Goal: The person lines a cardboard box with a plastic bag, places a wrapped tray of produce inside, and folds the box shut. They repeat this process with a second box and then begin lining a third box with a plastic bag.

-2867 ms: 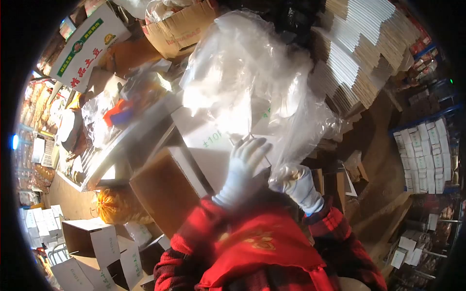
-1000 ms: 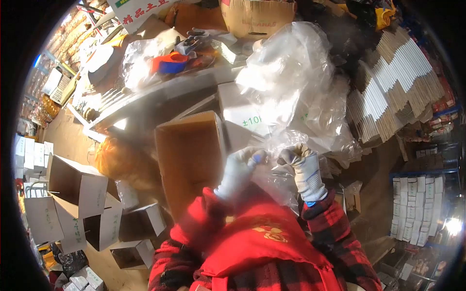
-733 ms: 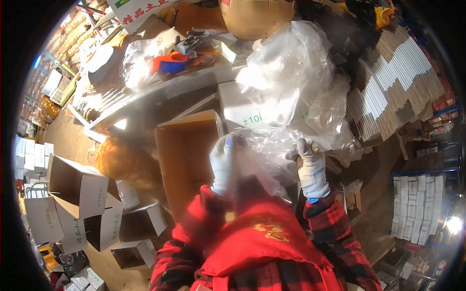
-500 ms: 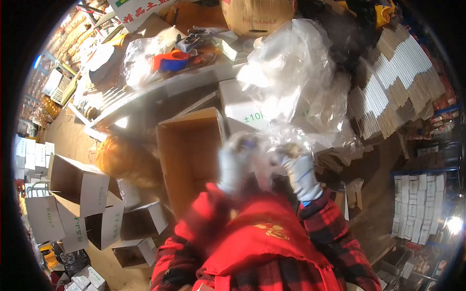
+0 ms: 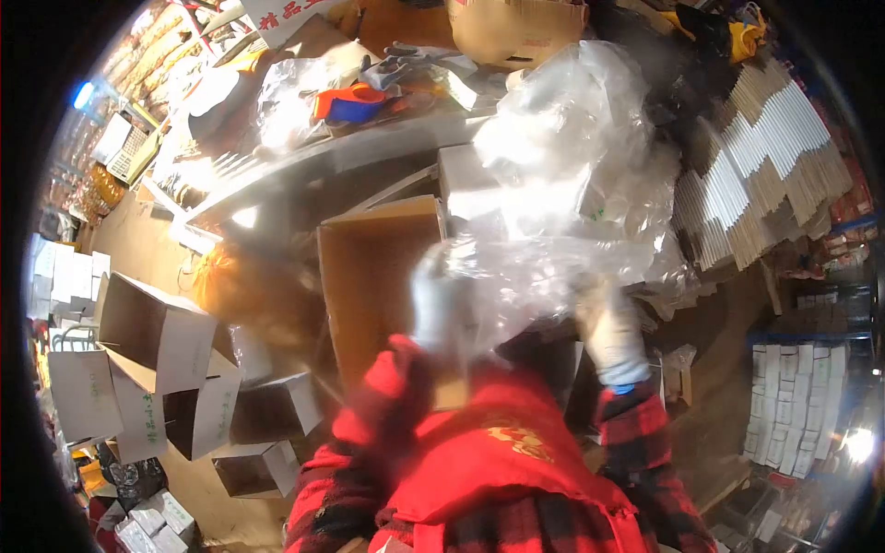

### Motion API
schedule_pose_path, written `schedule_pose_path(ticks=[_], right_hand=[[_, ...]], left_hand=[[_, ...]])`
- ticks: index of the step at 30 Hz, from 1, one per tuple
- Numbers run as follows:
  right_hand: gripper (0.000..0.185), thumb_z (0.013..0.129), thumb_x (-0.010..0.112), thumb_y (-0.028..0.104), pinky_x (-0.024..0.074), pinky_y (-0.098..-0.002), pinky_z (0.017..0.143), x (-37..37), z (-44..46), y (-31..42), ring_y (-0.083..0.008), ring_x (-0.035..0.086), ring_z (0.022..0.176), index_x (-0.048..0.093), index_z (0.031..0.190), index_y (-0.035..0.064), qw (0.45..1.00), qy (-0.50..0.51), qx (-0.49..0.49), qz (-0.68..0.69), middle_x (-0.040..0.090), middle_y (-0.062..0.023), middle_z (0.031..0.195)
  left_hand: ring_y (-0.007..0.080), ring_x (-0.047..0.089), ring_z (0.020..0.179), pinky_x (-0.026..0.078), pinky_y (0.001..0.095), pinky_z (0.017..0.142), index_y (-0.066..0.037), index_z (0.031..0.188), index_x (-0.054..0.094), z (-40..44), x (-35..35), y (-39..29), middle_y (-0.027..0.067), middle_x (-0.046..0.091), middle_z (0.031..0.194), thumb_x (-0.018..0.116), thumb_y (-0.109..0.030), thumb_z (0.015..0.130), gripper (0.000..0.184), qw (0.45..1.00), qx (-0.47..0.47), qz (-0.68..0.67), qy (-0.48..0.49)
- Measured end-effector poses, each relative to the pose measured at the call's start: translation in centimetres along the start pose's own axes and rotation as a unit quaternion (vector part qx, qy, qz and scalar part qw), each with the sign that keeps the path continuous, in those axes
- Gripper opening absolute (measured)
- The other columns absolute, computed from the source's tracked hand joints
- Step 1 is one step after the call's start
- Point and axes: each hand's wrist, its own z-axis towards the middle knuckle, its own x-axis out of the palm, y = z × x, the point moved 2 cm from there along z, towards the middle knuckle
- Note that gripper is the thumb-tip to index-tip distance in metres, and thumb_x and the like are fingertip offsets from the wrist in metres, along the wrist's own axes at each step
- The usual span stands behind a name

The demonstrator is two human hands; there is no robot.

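Observation:
A clear plastic bag (image 5: 521, 281) is stretched between my two gloved hands, in front of my red apron. At its left edge my left hand (image 5: 433, 300) is closed on the film, beside an open cardboard box (image 5: 373, 276). My right hand (image 5: 608, 327) grips the bag's other side; its fingers are blurred and partly lost against the film. Just beyond, a heap of clear plastic bags (image 5: 590, 120) lies on a white carton (image 5: 466, 180). Where the held bag ends and the heap begins is hard to make out.
Stacked flattened cartons (image 5: 761, 157) stand at the right. An orange net sack (image 5: 217, 276) and open white boxes (image 5: 152, 336) are on the left. A bench (image 5: 323, 161) at the back bears an orange-and-blue tape dispenser (image 5: 350, 101). White packs (image 5: 797, 405) are stacked at far right.
My hands have moved apart, the right one farther to the right. The crumpled plastic between them is now spread wide. The view has shifted slightly.

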Motion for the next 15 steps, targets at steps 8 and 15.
schedule_pose_path(ticks=[8,15], right_hand=[[0.019,0.086,0.043,0.015,0.0450,-0.0266,0.070,-2.6,10.3,4.8,-0.0137,0.054,0.076,0.060,0.087,0.0064,0.967,-0.060,-0.159,-0.191,0.058,-0.0041,0.078],[0.025,0.089,0.038,0.019,0.0452,-0.0248,0.077,12.7,-1.0,3.6,-0.0148,0.054,0.089,0.053,0.102,0.0031,0.648,0.228,-0.383,-0.617,0.058,-0.0077,0.091]], left_hand=[[0.0259,0.060,0.078,0.048,0.0342,0.068,-0.002,0.100,0.059,5.8,-16.0,-13.1,0.0145,0.061,0.093,0.052,-0.012,0.075,0.028,0.989,0.022,0.117,-0.092],[0.0187,0.057,0.082,0.046,0.0278,0.068,0.003,0.103,0.053,-3.9,-23.1,-18.3,0.0132,0.057,0.094,0.049,-0.016,0.085,0.026,0.697,0.319,0.641,0.044]])
